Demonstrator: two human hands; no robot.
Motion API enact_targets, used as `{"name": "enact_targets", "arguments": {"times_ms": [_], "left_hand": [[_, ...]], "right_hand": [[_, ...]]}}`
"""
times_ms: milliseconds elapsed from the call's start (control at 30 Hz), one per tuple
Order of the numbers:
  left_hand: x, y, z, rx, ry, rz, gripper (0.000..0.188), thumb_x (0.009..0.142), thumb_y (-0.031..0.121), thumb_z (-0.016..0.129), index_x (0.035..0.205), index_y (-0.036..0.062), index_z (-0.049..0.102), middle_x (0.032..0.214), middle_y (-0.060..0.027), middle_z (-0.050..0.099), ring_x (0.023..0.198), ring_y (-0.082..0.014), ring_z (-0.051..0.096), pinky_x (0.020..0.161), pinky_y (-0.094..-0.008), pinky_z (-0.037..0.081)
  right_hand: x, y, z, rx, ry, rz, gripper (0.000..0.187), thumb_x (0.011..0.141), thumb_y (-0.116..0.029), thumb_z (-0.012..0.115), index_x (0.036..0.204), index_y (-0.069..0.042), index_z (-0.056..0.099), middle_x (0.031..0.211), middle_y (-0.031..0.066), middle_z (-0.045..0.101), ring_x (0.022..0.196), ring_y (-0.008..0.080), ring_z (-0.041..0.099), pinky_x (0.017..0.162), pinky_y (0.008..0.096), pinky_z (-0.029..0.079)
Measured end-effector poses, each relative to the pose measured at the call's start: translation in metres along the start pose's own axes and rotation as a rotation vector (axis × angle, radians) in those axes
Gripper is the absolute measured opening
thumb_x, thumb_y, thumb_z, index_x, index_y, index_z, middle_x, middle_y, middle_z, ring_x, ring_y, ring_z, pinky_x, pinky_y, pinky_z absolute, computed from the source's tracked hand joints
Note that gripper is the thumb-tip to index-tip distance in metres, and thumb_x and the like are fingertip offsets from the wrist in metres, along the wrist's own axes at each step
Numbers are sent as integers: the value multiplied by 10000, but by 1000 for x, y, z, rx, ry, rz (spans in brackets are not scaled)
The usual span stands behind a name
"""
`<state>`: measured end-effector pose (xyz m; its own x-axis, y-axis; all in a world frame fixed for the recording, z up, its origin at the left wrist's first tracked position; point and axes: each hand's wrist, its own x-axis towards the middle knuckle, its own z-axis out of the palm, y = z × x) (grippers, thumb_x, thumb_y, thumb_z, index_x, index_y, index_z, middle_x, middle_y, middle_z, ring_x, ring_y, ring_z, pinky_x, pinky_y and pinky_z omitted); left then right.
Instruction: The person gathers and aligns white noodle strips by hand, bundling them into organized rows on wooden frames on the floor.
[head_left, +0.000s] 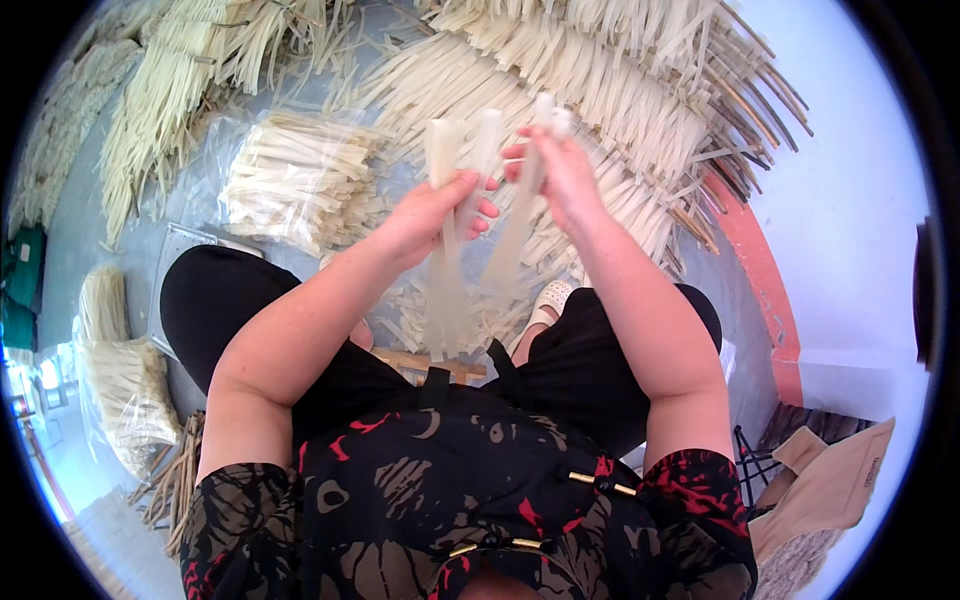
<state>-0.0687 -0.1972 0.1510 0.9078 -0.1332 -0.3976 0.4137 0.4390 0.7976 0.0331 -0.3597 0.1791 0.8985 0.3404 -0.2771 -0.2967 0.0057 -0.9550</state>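
My left hand (432,210) grips a few pale, translucent flat strips (447,290) that stick up above the fingers and hang down toward my knees. Close beside it, my right hand (560,170) pinches another long pale strip (510,245), its top end above the fingers and its tail dangling. The two hands are almost touching in front of me. I sit with black-trousered knees apart, and white shoes (548,300) show below the strips.
Large heaps of the same pale strips (560,80) cover the grey floor ahead and at left. A cut bundle lies on clear plastic (300,180). Brown sticks (745,110) edge the right heap. A wooden slat (430,362) lies by my feet. A tan bag (830,480) sits at lower right.
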Motion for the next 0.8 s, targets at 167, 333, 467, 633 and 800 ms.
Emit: {"name": "enact_targets", "arguments": {"times_ms": [167, 333, 467, 633, 800], "left_hand": [[6, -8, 17, 31, -49, 32, 356, 998, 354, 443, 1155, 51, 545, 922, -96, 650, 732, -144, 597, 693, -288, 507], [11, -6, 17, 29, -34, -8, 361, 1003, 350, 431, 1203, 57, 500, 937, -92, 649, 756, -153, 604, 705, -303, 508], [11, -3, 21, 36, -11, 10, 367, 1006, 354, 428, 1202, 54, 507, 960, -89, 646, 779, -159, 610, 723, -307, 505], [11, -4, 21, 23, -61, -68, 379, 1004, 352, 432, 1227, 55, 506, 1002, -95, 648, 832, -169, 625, 729, -294, 507], [19, -8, 9, -22, -17, -162, 386, 993, 367, 464, 1233, 69, 512, 946, -30, 631, 764, -127, 595, 683, -242, 485]], "right_hand": [[-11, 15, 14, 220, -195, 112, 307, 917, -210, 445, 1134, -5, 521, 930, 117, 629, 726, 186, 610, 658, 320, 515], [-14, 12, 15, 424, -209, 190, 316, 904, -206, 444, 1152, -23, 511, 996, 109, 606, 746, 173, 596, 633, 306, 488], [-13, 15, 10, 385, -315, 134, 310, 933, -210, 473, 1173, -15, 492, 1019, 118, 600, 771, 192, 599, 629, 300, 496], [-2, 13, 5, 116, -187, 53, 309, 969, -233, 517, 1197, -28, 479, 1000, 124, 611, 848, 196, 613, 722, 317, 521], [24, -12, -33, 119, 109, -243, 219, 967, -222, 511, 1067, -27, 516, 818, 90, 616, 661, 194, 614, 632, 339, 541]]}}
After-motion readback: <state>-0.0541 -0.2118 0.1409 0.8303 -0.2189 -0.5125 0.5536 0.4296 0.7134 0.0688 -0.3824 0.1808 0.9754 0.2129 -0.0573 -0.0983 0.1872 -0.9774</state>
